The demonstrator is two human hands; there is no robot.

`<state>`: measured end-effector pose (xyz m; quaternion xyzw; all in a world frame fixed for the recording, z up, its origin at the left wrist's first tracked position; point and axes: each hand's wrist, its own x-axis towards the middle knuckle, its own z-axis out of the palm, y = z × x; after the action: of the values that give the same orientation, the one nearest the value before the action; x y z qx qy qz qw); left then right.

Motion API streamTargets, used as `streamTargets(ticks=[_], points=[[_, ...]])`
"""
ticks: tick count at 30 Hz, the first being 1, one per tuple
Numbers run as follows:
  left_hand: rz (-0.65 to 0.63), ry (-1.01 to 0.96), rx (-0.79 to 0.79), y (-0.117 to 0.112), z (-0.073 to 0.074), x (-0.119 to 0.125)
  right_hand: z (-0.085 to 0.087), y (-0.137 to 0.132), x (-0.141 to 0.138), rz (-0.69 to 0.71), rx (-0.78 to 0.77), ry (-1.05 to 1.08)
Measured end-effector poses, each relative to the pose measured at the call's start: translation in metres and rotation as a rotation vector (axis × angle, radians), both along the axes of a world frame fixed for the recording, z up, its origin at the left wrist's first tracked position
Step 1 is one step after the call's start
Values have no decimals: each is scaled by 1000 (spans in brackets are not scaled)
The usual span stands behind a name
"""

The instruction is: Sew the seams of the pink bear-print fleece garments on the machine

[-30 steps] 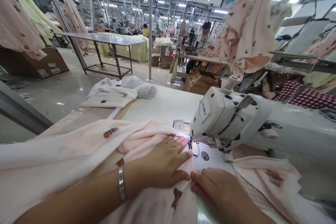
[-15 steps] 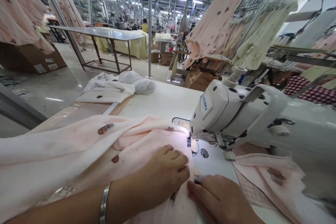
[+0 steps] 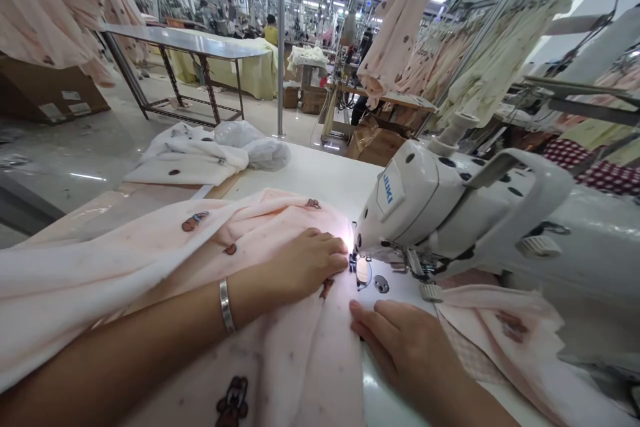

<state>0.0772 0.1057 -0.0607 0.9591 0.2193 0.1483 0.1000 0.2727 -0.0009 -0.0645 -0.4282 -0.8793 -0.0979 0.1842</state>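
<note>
Pale pink fabric printed with small brown bears (image 3: 310, 340) lies over the sewing table, its right edge running under the presser foot (image 3: 353, 261) of a white sewing machine (image 3: 407, 180). My left hand (image 3: 305, 263), with a silver bracelet at the wrist, rests on top of the fabric just left of the needle area; its fingers lie forward, slightly bent, pressing the cloth. Nearer to me, my right hand (image 3: 407, 340) has its fingertips closed at the fabric's right edge, beside the metal machine bed; its thumb is hidden. The machine's lamp lights the stitching spot.
Folded white printed fabric (image 3: 190, 159) and a clear plastic bag (image 3: 253, 145) lie at the table's far left. More pink cloth (image 3: 515, 327) sits right of the machine. Beyond stand a metal-topped table (image 3: 185, 40), cardboard boxes (image 3: 375, 140) and hanging garments (image 3: 400, 20).
My left hand has slid forward with the fabric, close beside the presser foot. The fabric has advanced, showing another bear near me. My right hand has moved slightly forward along the edge.
</note>
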Motion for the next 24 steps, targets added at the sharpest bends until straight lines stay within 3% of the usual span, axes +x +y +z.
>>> streamTargets(ticks=[6,11,13,16,20,22,24], points=[[119,18,19,-5,1,5,12,-11,-12,172,115,13],[209,-24,41,-14,-2,5,9,-15,-14,360,135,-86],[215,-28,73,-6,-4,6,7,-8,-7,345,140,-146],[205,3,119,27,-5,13,7,9,6,231,148,-165],[185,21,139,64,5,24,6,25,17,157,139,-129],[229,16,135,58,14,27,5,26,19,182,147,-87],[316,-1,116,36,21,26,3,25,21,162,142,-40]])
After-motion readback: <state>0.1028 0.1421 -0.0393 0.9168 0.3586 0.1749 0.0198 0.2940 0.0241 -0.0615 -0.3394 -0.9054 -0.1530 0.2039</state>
